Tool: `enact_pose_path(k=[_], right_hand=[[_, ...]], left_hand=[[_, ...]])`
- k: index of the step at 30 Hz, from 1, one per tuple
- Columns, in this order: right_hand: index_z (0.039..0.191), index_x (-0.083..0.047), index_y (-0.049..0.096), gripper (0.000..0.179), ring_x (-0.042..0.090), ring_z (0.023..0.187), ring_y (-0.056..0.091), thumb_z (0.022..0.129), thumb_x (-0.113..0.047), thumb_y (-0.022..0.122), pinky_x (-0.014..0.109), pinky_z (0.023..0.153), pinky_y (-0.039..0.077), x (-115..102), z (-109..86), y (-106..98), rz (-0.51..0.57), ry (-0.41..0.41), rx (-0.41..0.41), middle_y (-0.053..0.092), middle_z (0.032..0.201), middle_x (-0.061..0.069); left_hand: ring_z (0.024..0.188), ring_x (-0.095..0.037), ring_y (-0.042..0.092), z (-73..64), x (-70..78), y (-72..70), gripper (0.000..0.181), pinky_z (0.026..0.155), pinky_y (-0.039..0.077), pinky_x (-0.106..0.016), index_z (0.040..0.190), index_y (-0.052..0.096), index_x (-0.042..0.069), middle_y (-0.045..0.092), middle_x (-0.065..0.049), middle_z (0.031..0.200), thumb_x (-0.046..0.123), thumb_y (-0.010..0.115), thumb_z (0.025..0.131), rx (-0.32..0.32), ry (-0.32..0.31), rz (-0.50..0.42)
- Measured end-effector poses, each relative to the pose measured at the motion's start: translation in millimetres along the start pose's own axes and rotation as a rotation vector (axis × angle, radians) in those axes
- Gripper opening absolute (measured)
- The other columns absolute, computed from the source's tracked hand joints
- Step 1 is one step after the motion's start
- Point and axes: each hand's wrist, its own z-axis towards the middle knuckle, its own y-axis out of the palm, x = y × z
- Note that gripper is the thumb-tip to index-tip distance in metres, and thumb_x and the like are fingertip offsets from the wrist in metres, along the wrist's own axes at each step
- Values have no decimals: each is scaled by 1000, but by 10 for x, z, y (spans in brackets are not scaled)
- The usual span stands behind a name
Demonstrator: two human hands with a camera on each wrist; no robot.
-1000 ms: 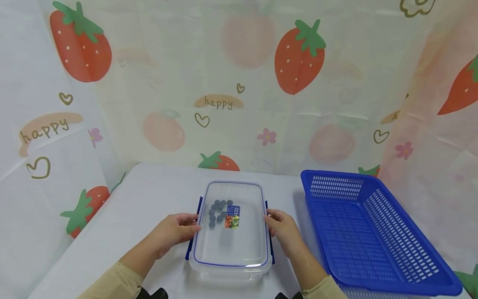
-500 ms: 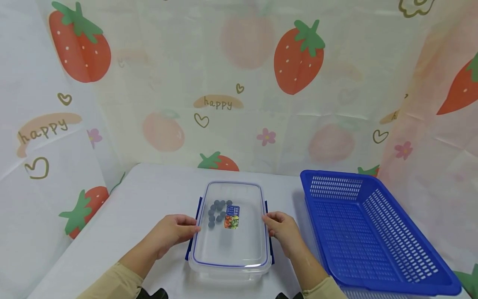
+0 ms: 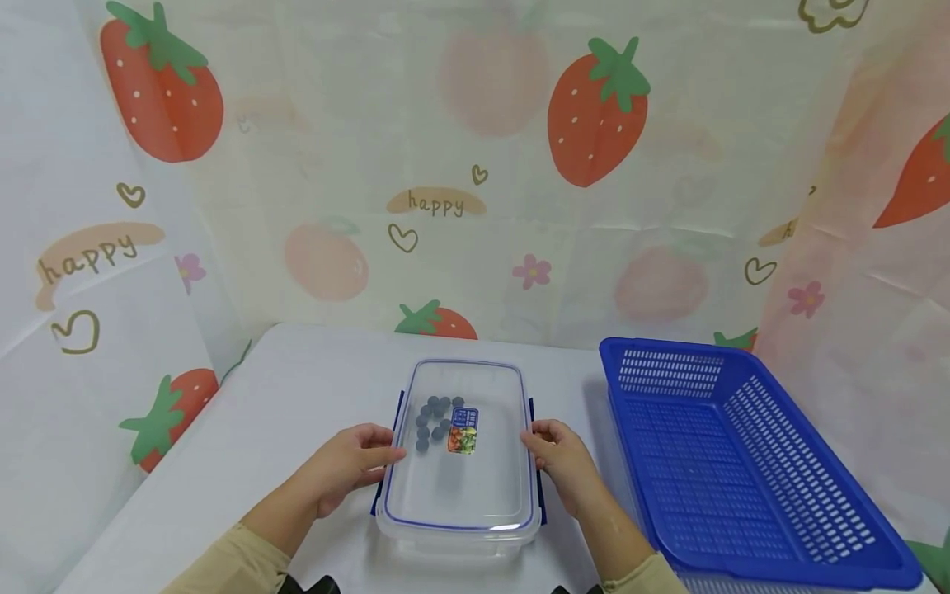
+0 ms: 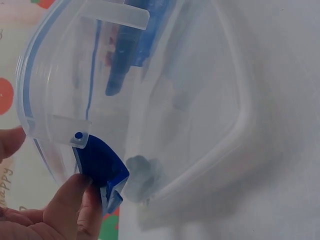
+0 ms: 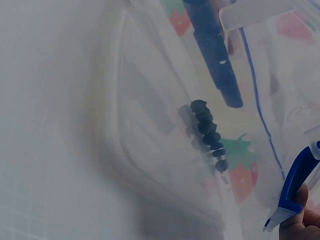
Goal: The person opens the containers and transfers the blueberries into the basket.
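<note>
A clear plastic food container (image 3: 456, 540) stands on the table with its clear, blue-lined lid (image 3: 490, 487) on top. Through the lid shows a cluster of small dark round fruit (image 3: 423, 433), beside a colourful label (image 3: 463, 431). My left hand (image 3: 345, 462) grips the lid's left edge, thumb on top and fingers at the side by a blue latch (image 4: 102, 165). At the opposite edge, my right hand (image 3: 564, 462) pinches the lid the same way, fingers beside another blue latch (image 5: 297, 182). Both latches stick out from the container's sides.
To the right stands a large blue plastic basket (image 3: 698, 487) with slotted walls. The white table (image 3: 319, 371) ends at a fabric backdrop (image 3: 475, 272) printed with strawberries. Dark wrist-camera parts (image 3: 315, 584) show at the bottom edge.
My left thumb has slid a little farther in over the lid's edge. The right thumb also reaches slightly more onto the lid. The container and fruit stay in place.
</note>
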Motion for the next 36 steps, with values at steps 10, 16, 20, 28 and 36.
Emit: enact_pose_path(k=[10, 16, 20, 28, 36], right_hand=[[104, 8, 53, 22, 13, 77, 47, 88, -6, 58, 25, 67, 42, 39, -36, 3, -13, -34, -5, 52, 85, 4], [108, 8, 53, 25, 15, 82, 49, 88, -8, 58, 27, 72, 42, 55, -54, 10, -28, -43, -6, 54, 90, 7], [110, 7, 53, 26, 15, 83, 48, 89, -8, 57, 26, 72, 42, 54, -62, 13, -21, -43, 2, 53, 92, 6], [113, 9, 51, 29, 14, 85, 47, 90, -7, 56, 22, 74, 42, 57, -69, 26, -5, -73, 9, 49, 95, 6], [115, 9, 50, 30, 12, 84, 48, 90, -5, 56, 21, 74, 42, 47, -66, 27, 4, -91, 21, 50, 97, 8]], left_hand=[[94, -22, 59, -28, -22, -3, 34, 81, 50, -35, 116, 52, -4, 57, -18, 109, 6, 63, 85, -28, 45, -5], [93, -22, 58, -20, -50, -9, 32, 80, 50, -35, 115, 50, -6, 56, -19, 109, 2, 60, 86, -42, 70, 3], [92, -21, 57, -34, -41, -10, 34, 79, 50, -35, 116, 48, -7, 55, -19, 109, 2, 60, 86, -55, 78, 5], [92, -20, 56, -27, -27, -20, 37, 79, 50, -34, 118, 46, -7, 54, -18, 110, 4, 61, 86, -74, 80, 12], [95, -21, 57, -34, -7, -2, 36, 81, 50, -35, 118, 46, -7, 54, -21, 114, 2, 59, 86, -72, 99, 12]])
